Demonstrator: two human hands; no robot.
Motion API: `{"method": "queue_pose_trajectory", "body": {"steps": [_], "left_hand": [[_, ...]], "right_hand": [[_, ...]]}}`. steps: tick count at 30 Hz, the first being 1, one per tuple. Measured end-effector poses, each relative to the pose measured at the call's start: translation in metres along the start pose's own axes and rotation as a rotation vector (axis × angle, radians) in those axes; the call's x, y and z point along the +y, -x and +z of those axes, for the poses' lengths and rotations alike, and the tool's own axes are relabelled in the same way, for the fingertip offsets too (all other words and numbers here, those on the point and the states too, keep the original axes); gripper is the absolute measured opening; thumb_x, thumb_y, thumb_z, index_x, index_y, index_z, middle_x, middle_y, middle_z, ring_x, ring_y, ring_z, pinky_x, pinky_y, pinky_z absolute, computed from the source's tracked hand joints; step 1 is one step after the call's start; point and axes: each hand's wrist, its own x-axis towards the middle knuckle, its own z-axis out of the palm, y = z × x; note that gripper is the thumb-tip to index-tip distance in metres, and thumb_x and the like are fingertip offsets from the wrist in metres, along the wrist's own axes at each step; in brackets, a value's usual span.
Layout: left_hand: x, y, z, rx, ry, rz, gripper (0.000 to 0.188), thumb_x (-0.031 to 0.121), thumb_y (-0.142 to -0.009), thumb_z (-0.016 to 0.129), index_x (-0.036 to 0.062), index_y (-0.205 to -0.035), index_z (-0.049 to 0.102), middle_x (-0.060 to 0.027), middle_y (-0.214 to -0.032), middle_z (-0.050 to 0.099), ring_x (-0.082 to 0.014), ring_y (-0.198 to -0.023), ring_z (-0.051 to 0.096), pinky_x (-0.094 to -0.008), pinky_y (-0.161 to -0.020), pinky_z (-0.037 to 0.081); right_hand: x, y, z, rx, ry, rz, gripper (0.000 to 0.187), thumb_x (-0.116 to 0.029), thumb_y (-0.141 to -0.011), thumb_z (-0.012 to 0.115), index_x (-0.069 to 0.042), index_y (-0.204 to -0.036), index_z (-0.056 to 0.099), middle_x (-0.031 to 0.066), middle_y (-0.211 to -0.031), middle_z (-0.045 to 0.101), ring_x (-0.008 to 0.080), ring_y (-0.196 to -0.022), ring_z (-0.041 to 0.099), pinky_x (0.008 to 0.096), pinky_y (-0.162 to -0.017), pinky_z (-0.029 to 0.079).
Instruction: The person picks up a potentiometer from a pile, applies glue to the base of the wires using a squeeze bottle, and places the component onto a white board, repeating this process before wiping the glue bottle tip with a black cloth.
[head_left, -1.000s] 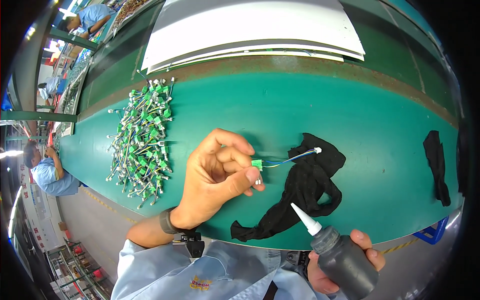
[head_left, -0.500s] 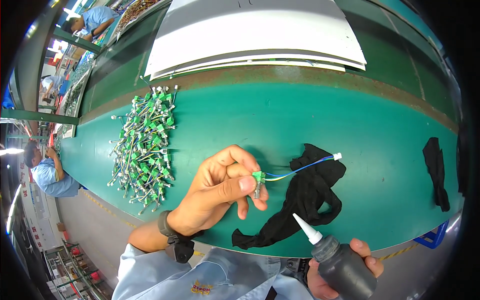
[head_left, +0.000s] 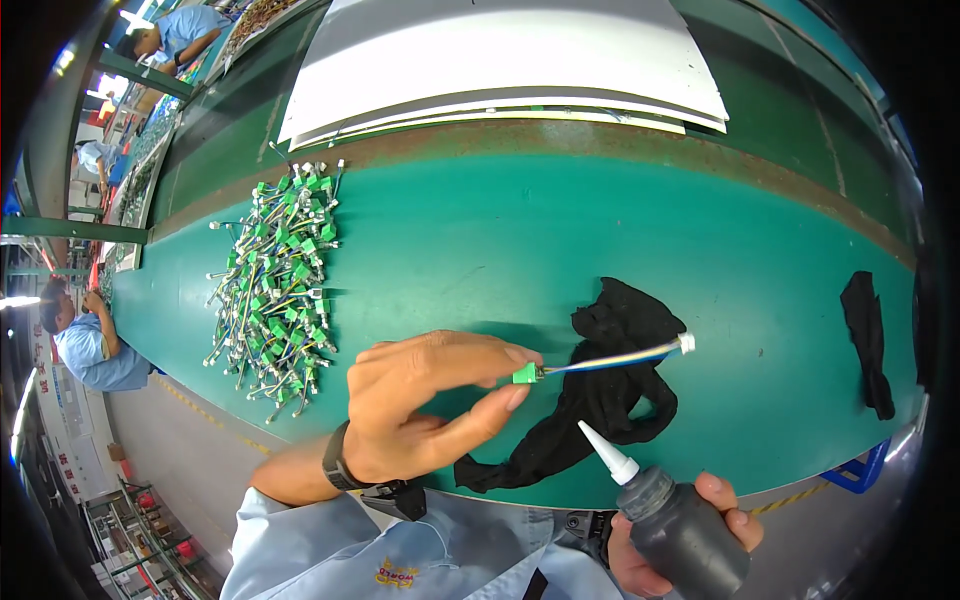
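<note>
My left hand (head_left: 425,405) pinches a small green connector (head_left: 526,374) between thumb and fingertips. From it a short bundle of blue, yellow and white wires (head_left: 615,358) reaches right to a white plug (head_left: 686,343). My right hand (head_left: 640,560), low in the picture, is wrapped round a dark squeeze bottle (head_left: 685,535) with a white cone nozzle (head_left: 608,452) tilted up and left. A crumpled black cloth (head_left: 610,390) lies on the green tabletop beneath the wires, just beyond the nozzle. The nozzle tip is apart from the connector.
Many similar wired connectors (head_left: 275,285) lie heaped on the table at left. White boards (head_left: 510,70) are stacked beyond the rusty table edge (head_left: 570,138). Another black cloth (head_left: 868,345) lies at far right. At left, people in blue shirts (head_left: 95,350) sit at work.
My left hand has turned over, its back now upward, and the connector has rolled with it, its metal part no longer showing. My right hand holds the bottle nearly still.
</note>
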Motion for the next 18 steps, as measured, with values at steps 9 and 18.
{"method": "queue_pose_trajectory", "body": {"steps": [9,18], "left_hand": [[0.001,-0.002,-0.007,-0.088,-0.126,0.182,0.027,-0.009,-0.069,0.070,-0.0035,-0.092,0.056,-0.0234,-0.087,0.066,-0.0280,-0.074,0.069,-0.0289,-0.057,0.055],[0.001,-0.002,-0.005,-0.085,-0.059,0.124,0.024,-0.008,-0.072,0.069,-0.0036,-0.091,0.055,-0.0224,-0.090,0.065,-0.0243,-0.078,0.068,-0.0293,-0.065,0.056]], "right_hand": [[-0.004,-0.002,0.011,0.090,0.008,-0.071,0.055,-0.040,-0.092,0.035,0.013,-0.106,0.041,0.0188,-0.096,0.048,0.0232,-0.063,0.064,0.0276,-0.053,0.052],[-0.004,-0.001,0.007,0.068,-0.003,-0.050,0.053,-0.039,-0.091,0.036,0.012,-0.103,0.042,0.0170,-0.095,0.048,0.0239,-0.062,0.064,0.0280,-0.054,0.051]]}}
